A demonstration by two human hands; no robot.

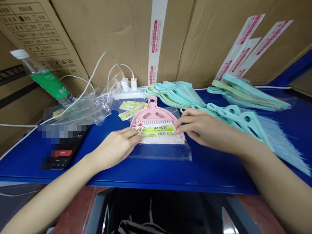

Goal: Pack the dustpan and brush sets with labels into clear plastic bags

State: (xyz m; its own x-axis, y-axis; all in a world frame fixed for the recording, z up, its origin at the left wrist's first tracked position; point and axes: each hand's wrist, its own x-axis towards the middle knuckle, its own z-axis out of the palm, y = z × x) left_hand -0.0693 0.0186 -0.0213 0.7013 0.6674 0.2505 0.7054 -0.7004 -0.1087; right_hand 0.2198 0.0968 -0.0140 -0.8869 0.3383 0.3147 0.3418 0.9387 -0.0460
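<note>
I seem to be steadying the label [159, 128] on the pink dustpan set [152, 112], flat on the counter [109, 175], left hand [118, 145] grip unclear, right hand [207, 130] grip loosely spread; the slack film [165, 153] calls for light fingertips.

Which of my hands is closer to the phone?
Your left. The left hand is to the right of the phone, at the pink dustpan's left edge; the right hand is farther off, at its right edge.
</note>
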